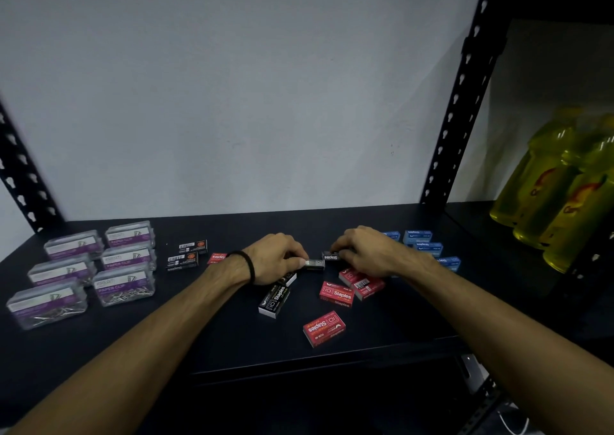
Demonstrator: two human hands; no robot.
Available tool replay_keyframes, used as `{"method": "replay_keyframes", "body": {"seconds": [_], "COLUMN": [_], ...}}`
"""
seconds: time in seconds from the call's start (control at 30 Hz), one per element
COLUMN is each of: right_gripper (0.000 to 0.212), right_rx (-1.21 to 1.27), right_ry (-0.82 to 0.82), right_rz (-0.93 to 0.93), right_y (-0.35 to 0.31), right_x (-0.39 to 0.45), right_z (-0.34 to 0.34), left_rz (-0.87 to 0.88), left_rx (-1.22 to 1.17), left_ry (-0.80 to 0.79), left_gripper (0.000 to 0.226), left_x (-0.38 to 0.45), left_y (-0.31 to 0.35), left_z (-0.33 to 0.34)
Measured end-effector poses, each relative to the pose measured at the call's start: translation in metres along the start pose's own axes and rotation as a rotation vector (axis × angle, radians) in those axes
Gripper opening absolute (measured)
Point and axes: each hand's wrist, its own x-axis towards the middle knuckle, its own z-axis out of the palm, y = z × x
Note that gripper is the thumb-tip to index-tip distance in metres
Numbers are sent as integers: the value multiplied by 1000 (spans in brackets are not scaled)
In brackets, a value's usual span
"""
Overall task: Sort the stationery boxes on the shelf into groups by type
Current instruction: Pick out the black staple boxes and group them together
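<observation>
Head view: one black staples box (315,264) in each hand's grip

Paper-clip boxes (99,268) lie left of staple boxes (335,293).

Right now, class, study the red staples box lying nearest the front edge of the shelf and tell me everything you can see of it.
The red staples box is a small, rectangular carton, apparently cardboard, closed, lying flat on the dark shelf. Its top reads "Staples" in white beside a staple logo, the print upside down from this view. It sits askew, alone, touching no other box and neither of the hands, nearer the front than the other red boxes.
</observation>
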Motion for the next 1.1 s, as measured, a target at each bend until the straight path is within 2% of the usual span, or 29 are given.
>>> {"method": "replay_keyframes", "body": {"seconds": [0.4,0.57,0.87,1.1], "right_gripper": [29,30,33,36], "right_rx": [137,146,202,197], "right_ry": [147,142,260,189], "right_rz": [27,37,33,20], "right_y": [6,5,6,3], "right_x": [2,3,-5,-3], "right_z": [10,10,2,4], "left_rz": [26,20,18,32], "left_rx": [-36,-59,-102,-59], "left_ry": [97,103,139,139], "left_gripper": [25,24,25,25], "left_x": [7,8,6,10], "left_y": [-2,-4,-4,3], "left_z": [6,6,6,9]}}
